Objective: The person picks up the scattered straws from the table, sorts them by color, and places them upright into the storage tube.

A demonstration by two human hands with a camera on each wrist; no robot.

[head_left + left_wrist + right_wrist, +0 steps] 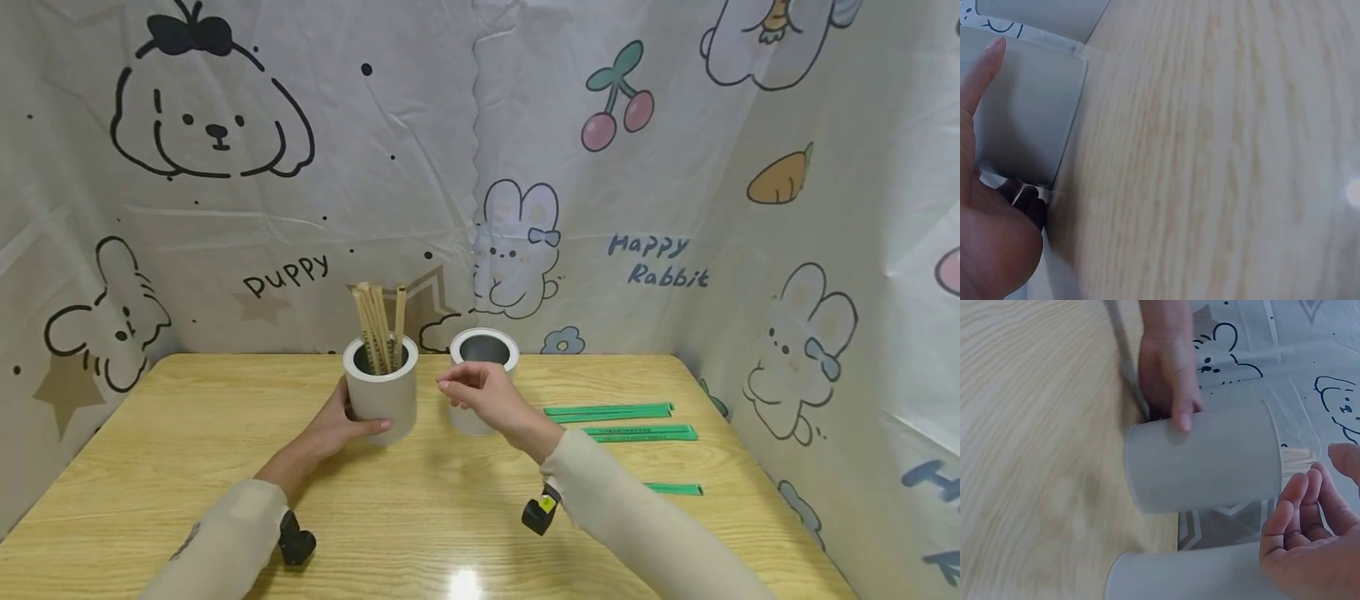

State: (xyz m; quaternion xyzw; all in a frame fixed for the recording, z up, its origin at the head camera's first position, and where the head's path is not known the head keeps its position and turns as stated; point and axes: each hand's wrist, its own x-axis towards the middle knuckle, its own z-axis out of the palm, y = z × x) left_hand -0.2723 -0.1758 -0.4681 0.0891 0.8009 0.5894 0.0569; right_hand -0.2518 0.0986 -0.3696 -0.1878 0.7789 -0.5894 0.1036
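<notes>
On the left of the table stands a white cylindrical holder (386, 408) with several tan, printed stick packets, likely wrapped chopsticks (381, 329), upright in it. My left hand (330, 429) grips its lower left side, thumb along the front and fingers behind. The left wrist view shows the thumb (985, 72) lying against the grey-white wall. A second, similar holder (483, 346) stands to the right, its visible inside dark. In front of its rim hovers my right hand (487, 396), fingers loosely bent, thumb apart from them, holding nothing; the right wrist view shows its fingers (1300, 503) between the holders' rims.
Slim green printed packets lie on the right of the table: one at the back (609, 412), one in the middle (652, 433) and one nearer (675, 489), partly behind the right sleeve. A cartoon-print cloth (420, 208) hangs behind and beside the wooden table (420, 517).
</notes>
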